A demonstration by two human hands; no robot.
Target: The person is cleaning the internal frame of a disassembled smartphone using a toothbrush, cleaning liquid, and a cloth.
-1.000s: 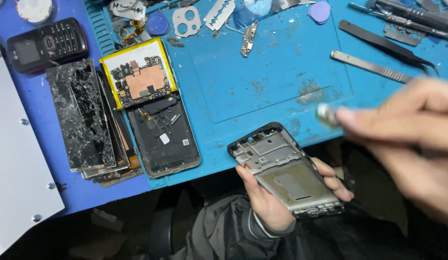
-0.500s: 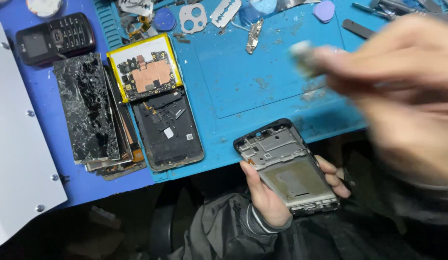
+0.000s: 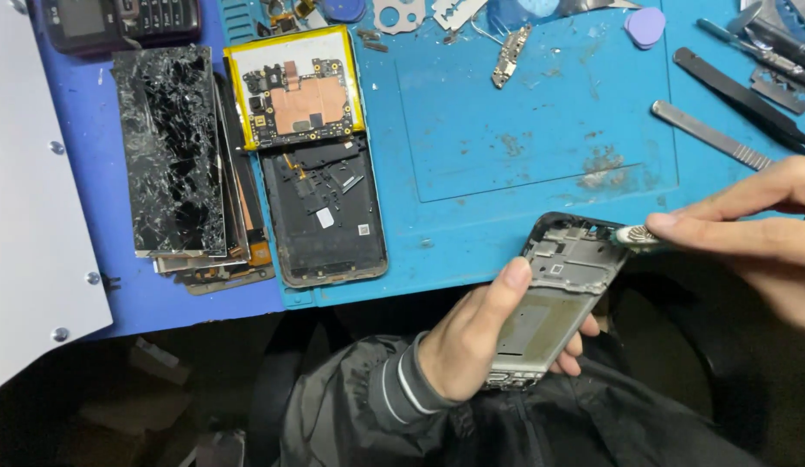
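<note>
You are working over the blue mat (image 3: 541, 130), where a cracked screen (image 3: 171, 151) is lying at the left. Your left hand (image 3: 472, 342) is gripping the phone frame (image 3: 554, 298) below the mat's near edge. Your right hand (image 3: 748, 238) is pinching a small round part (image 3: 634, 235) against the frame's top corner.

A shattered phone screen (image 3: 171, 151), a tall black rectangle webbed with pale cracks, lies on top of a stack of other panels just left of the open phone back cover (image 3: 326, 216). That black back cover carries two small labels, a white square one (image 3: 328, 217) near its middle and a smaller white one (image 3: 364, 230) to its right. Up and left of the cover, at the picture's top edge, a dark keypad phone (image 3: 117, 19) shows a small grey screen.
</note>
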